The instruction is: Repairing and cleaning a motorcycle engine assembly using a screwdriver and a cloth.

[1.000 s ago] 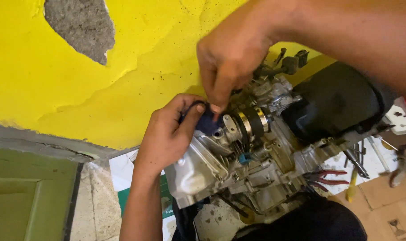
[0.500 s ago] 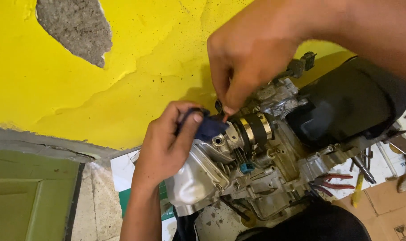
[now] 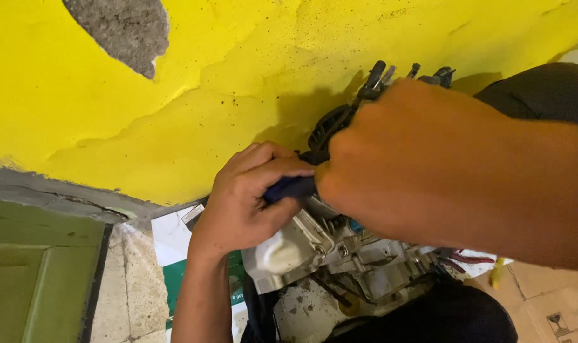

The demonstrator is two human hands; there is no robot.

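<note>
A grey metal engine block (image 3: 301,244) lies on the floor against a yellow wall, with black parts and levers (image 3: 378,79) sticking up behind it. My left hand (image 3: 251,197) is closed around a dark blue handle (image 3: 292,187) at the engine's top. My right hand (image 3: 403,162) fills the middle of the view, its fingers curled against the same spot and hiding the part beneath it. What the right fingers grip cannot be seen.
A yellow wall (image 3: 174,114) with a grey bare patch (image 3: 120,28) stands close behind. A green panel (image 3: 28,279) is at lower left. White and green paper (image 3: 174,254) lies under the engine. Cardboard (image 3: 556,305) and red-handled pliers (image 3: 467,259) lie at the right.
The camera has moved in closer. My right hand has come down over the engine top and now hides the ringed cylinder that showed before. My left hand keeps its grip.
</note>
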